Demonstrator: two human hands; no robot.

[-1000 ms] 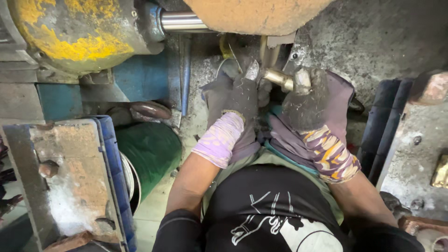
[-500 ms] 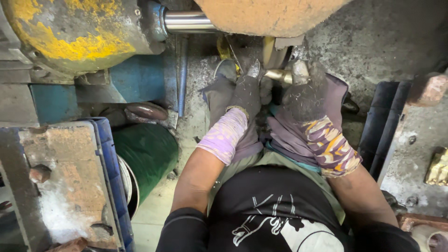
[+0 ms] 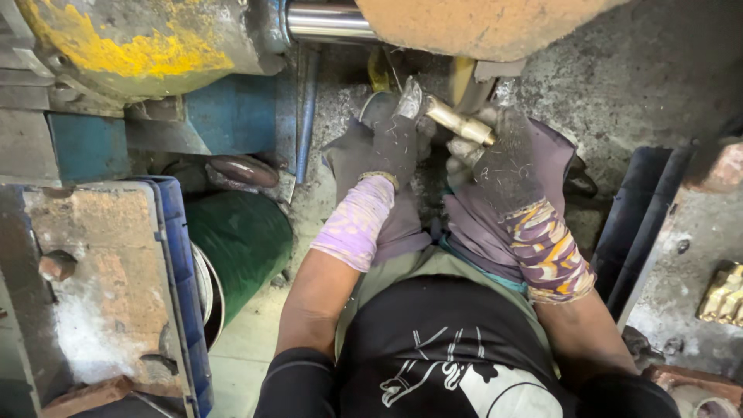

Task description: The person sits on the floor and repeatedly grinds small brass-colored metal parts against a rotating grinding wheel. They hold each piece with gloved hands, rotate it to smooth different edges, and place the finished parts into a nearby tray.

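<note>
Both gloved hands, left hand (image 3: 391, 135) and right hand (image 3: 503, 166), are gripping a brass rod (image 3: 458, 122) between them, pressing it toward the big orange wheel (image 3: 480, 27) just above (polishing seemingly underway, unfinished).

Brass-yellow rod (image 3: 458, 121), dark grey gloves (image 3: 507, 166)

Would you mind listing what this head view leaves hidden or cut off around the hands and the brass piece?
- Head view: the far end of the brass piece is hidden under the wheel.
- The wheel's upper part is cut off by the top edge.
- The left hand and right hand wear gloves, hiding their fingers.
</note>
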